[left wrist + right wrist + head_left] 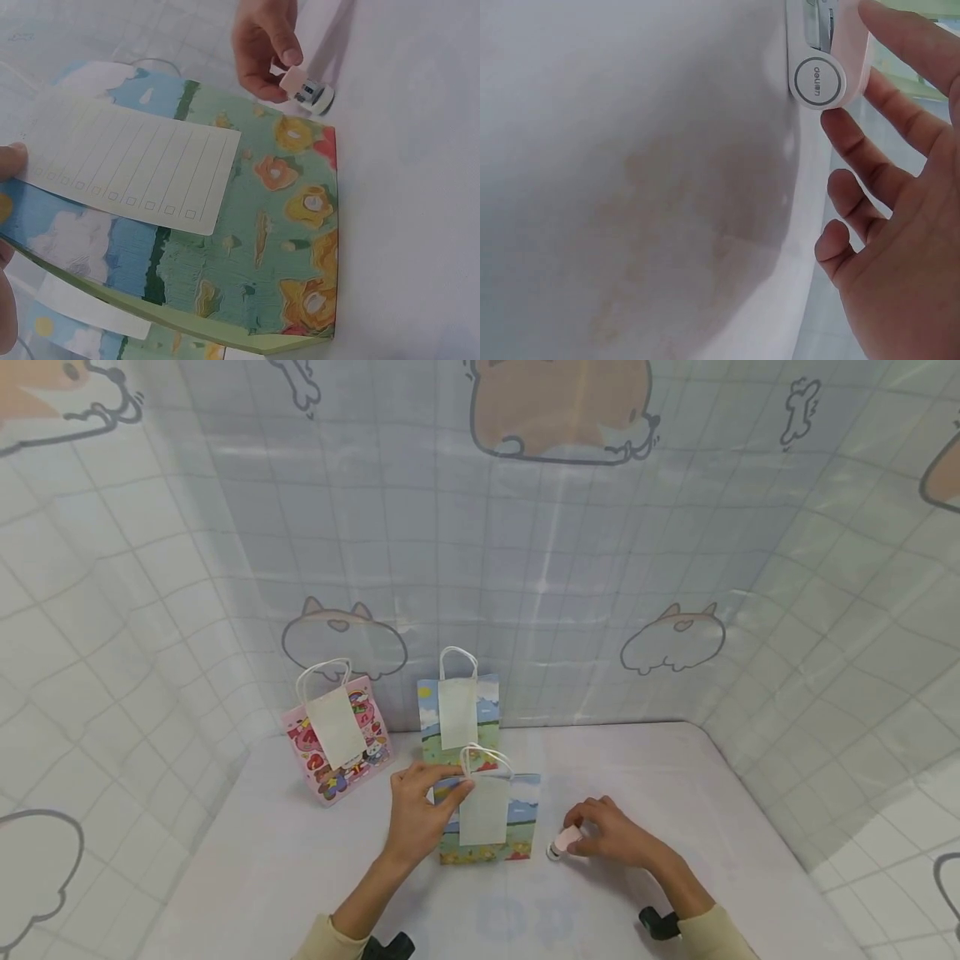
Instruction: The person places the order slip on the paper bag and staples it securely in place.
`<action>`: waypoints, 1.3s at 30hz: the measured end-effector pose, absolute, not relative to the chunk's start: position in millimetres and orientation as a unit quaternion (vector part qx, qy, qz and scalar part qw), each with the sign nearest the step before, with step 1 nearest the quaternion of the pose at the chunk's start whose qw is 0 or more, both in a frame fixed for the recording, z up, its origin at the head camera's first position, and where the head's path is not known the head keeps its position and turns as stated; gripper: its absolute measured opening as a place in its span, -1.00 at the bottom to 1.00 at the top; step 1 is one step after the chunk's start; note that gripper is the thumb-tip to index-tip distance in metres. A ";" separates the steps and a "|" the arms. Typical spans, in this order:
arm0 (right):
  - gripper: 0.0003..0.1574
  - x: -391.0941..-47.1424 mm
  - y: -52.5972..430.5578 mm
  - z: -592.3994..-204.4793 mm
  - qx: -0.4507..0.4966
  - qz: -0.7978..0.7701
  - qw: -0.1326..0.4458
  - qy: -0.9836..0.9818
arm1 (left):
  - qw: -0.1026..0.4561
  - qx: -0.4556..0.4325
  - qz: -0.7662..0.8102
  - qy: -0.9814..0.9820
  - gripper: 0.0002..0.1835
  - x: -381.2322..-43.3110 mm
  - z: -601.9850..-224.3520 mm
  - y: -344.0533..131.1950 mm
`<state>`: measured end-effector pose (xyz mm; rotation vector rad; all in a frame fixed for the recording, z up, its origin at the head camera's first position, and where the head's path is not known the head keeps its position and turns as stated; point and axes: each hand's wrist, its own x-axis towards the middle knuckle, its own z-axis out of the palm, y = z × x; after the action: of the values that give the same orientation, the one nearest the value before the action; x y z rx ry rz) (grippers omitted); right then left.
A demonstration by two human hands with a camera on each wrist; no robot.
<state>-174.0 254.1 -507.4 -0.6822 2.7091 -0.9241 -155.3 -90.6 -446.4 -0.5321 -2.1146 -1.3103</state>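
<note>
My left hand pinches the top edge of the front paper gift bag, thumb in front, beside its white cord handles. A white card with ruled lines and small checkboxes lies against the bag's painted flower-field face. To the bag's right, my right hand holds a small pink and white stapler between thumb and fingers, low over the table. In the right wrist view the ring and little fingers curl free of it. The left wrist view shows the stapler near the bag's bottom edge.
Behind the front bag stands a similar landscape bag with a white card. A pink cartoon-print bag, also with a card, leans at the back left. Printed sheeting walls the white table at the back and both sides.
</note>
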 end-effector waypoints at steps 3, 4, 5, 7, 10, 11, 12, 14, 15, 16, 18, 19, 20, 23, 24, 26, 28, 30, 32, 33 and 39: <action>-0.63 -171.7 256.3 -508.3 -0.216 -0.318 0.105 0.917 | 0.294 -0.199 -0.493 -0.794 -0.79 -155.2 -446.3 -90.0; -0.63 -171.2 256.6 -508.6 -0.214 -0.322 0.107 0.916 | 0.293 -0.198 -0.493 -0.795 -0.79 -155.2 -446.3 -89.8; -0.63 -170.7 257.0 -509.0 -0.211 -0.327 0.109 0.915 | 0.293 -0.198 -0.494 -0.795 -0.79 -155.2 -446.2 -89.7; -0.62 -170.1 257.5 -510.2 -0.209 -0.333 0.111 0.913 | 0.292 -0.197 -0.495 -0.794 -0.78 -155.1 -446.0 -89.6; -0.62 -169.3 257.9 -512.2 -0.208 -0.338 0.113 0.911 | 0.291 -0.196 -0.495 -0.795 -0.78 -154.8 -446.0 -89.7; -0.62 -169.2 257.9 -512.9 -0.208 -0.338 0.113 0.911 | 0.291 -0.195 -0.494 -0.796 -0.78 -154.7 -446.0 -89.8; -0.62 -169.0 257.8 -513.5 -0.208 -0.337 0.113 0.912 | 0.290 -0.194 -0.494 -0.796 -0.78 -154.5 -446.1 -89.9; -0.61 -168.7 257.5 -514.1 -0.208 -0.334 0.114 0.912 | 0.287 -0.192 -0.493 -0.798 -0.77 -154.1 -446.1 -89.9; -0.59 -168.5 257.3 -514.3 -0.209 -0.331 0.115 0.913 | 0.286 -0.191 -0.493 -0.799 -0.77 -154.1 -446.2 -89.9; -0.57 -168.3 257.0 -514.3 -0.209 -0.329 0.116 0.913 | 0.285 -0.190 -0.493 -0.800 -0.77 -154.1 -446.2 -89.9; -0.55 -167.9 256.4 -514.2 -0.211 -0.326 0.121 0.914 | 0.284 -0.189 -0.493 -0.801 -0.77 -154.1 -446.1 -89.9; -0.54 -167.7 256.1 -514.2 -0.211 -0.324 0.124 0.914 | 0.283 -0.189 -0.493 -0.801 -0.77 -154.2 -446.1 -89.9; -0.54 -167.7 255.8 -514.5 -0.211 -0.320 0.127 0.915 | 0.283 -0.189 -0.493 -0.801 -0.78 -154.2 -446.0 -89.8; -0.56 -167.5 254.5 -514.4 -0.206 -0.318 0.144 0.914 | 0.285 -0.190 -0.494 -0.799 -0.78 -154.5 -445.9 -89.8; -0.56 -167.5 253.9 -514.3 -0.203 -0.317 0.150 0.914 | 0.285 -0.191 -0.494 -0.799 -0.78 -154.5 -445.9 -89.8; -0.56 -167.7 252.6 -514.3 -0.197 -0.318 0.161 0.913 | 0.286 -0.191 -0.494 -0.798 -0.78 -154.5 -446.2 -89.8; -0.56 -167.9 251.5 -514.2 -0.195 -0.317 0.166 0.913 | 0.287 -0.192 -0.493 -0.798 -0.78 -154.3 -446.0 -89.5; -0.55 -168.1 250.9 -514.3 -0.194 -0.315 0.166 0.914 | 0.288 -0.192 -0.493 -0.799 -0.78 -154.0 -445.3 -89.3; -0.55 -168.1 250.7 -514.5 -0.195 -0.314 0.165 0.914 | 0.287 -0.192 -0.492 -0.799 -0.78 -153.6 -444.4 -89.1; -0.55 -168.1 250.6 -514.7 -0.195 -0.314 0.165 0.914 | 0.287 -0.192 -0.493 -0.798 -0.78 -153.3 -443.7 -89.1; -0.52 -167.0 250.6 -514.9 -0.190 -0.326 0.174 0.910 | 0.287 -0.189 -0.494 -0.799 -0.78 -152.8 -443.9 -89.3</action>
<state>-167.0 250.6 -514.9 -0.5397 2.5794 -0.9241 -152.8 -89.3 -443.9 -0.5061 -2.1339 -1.3185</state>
